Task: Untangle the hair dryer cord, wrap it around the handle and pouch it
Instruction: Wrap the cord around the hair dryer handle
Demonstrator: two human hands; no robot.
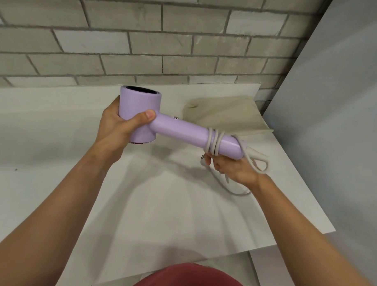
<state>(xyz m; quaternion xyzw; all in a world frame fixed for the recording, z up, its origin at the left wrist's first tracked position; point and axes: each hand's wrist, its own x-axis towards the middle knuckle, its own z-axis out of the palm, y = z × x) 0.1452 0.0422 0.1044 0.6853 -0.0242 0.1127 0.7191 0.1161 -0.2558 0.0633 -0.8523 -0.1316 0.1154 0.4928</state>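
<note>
A lilac hair dryer is held in the air above the white table, its handle pointing right and slightly down. My left hand grips the barrel, thumb across its front. A pale grey cord makes a few turns round the far end of the handle. My right hand sits just under that end with its fingers curled round the cord. More cord loops off to the right and hangs down to the table below my wrist. A beige fabric pouch lies flat on the table behind the handle.
A grey brick wall stands right behind the table. A smooth pale panel closes off the right side. The table's right edge runs diagonally past my right wrist. Red clothing shows at the bottom.
</note>
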